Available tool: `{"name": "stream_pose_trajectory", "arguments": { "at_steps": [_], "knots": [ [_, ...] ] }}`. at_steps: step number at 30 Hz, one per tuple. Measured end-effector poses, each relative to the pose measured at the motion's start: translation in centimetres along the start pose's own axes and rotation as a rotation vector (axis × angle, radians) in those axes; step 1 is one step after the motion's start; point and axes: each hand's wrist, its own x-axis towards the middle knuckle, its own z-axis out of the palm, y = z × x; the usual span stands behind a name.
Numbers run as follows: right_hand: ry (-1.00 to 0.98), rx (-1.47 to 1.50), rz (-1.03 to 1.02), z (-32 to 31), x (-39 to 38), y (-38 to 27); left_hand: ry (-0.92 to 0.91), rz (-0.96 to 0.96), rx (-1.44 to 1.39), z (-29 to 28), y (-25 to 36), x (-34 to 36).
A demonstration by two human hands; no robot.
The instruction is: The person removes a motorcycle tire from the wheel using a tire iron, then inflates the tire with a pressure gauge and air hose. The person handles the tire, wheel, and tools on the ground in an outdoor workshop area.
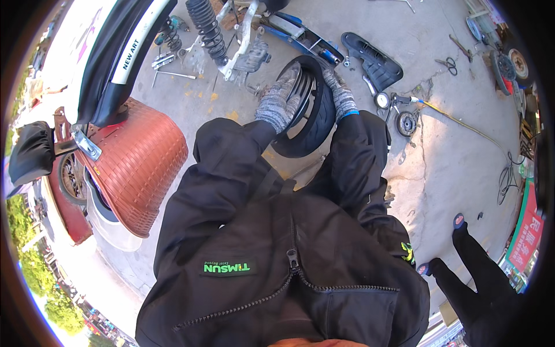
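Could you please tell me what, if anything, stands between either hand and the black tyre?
Nothing visible besides the grey gloves being worn: the left hand is against the left side of the black tyre, the right hand against its right.

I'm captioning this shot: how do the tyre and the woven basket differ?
The tyre is black; the woven basket is reddish-brown. The tyre is held between the left hand and right hand; neither touches the basket. The tyre is an open ring, while the basket has broad, woven walls. Both have curved outer surfaces.
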Motion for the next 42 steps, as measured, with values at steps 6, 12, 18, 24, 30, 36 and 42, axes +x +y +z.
{"name": "stream_pose_trajectory", "arguments": {
  "at_steps": [6,12,18,24,30,36,42],
  "knots": [
    [-0.022,-0.059,-0.068,-0.3,0.2,3.8,-0.010,-0.020,0.052,-0.1,-1.1,-2.7],
    [0.099,-0.050,-0.159,-1.7,-1.0,3.9,-0.014,0.009,-0.023,2.0,1.1,-1.9],
    [0.123,-0.045,-0.184,-0.5,-4.6,4.8,-0.099,-0.072,0.014,4.0,2.0,-1.3],
    [0.130,-0.719,-0.226,1.5,-7.3,2.6,-0.160,-0.162,0.074,0.8,1.8,-1.9],
    [0.033,-0.600,-0.322,1.6,-7.9,1.1,-0.123,-0.101,-0.114,1.8,1.0,-2.6],
    [0.055,-0.575,-0.317,1.1,-7.8,1.4,-0.223,-0.156,-0.055,5.1,3.6,-1.0],
    [0.090,-0.500,-0.263,1.1,-7.2,0.9,-0.215,-0.234,0.031,4.1,5.7,-0.6]
  ]
}}
